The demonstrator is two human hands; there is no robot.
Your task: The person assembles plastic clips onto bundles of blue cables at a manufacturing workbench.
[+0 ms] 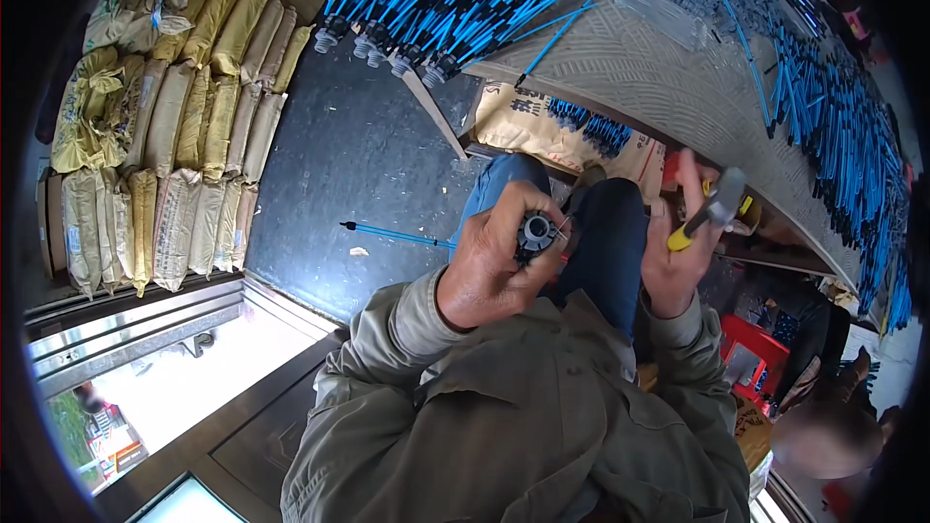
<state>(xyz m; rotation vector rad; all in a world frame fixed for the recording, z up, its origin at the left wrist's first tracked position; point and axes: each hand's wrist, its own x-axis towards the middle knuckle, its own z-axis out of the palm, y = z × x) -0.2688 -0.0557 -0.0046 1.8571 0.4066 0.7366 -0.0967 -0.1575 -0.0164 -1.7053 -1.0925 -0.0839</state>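
Observation:
Above my lap, my left hand (499, 261) is closed round a black round fitting (535, 230) with a hollow ring-shaped end facing up. A thin, light sliver shows by the fingertips at its right side. Out of the left side of that fist runs a slim blue rod (399, 235) with a black tip; the fingers hide whether it joins the fitting. My right hand (674, 261), over the right knee, grips a hammer (722, 201) with a grey metal head and a yellow handle. Its index finger stretches forward, and the hammer is apart from the fitting.
Blue rods with black ends are heaped on the table (620, 48) ahead and along its right side. One rod (562, 39) overhangs its near edge. Stacked sacks (184, 136) stand at the left. A red stool (753, 353) and another person (823, 441) are at the lower right.

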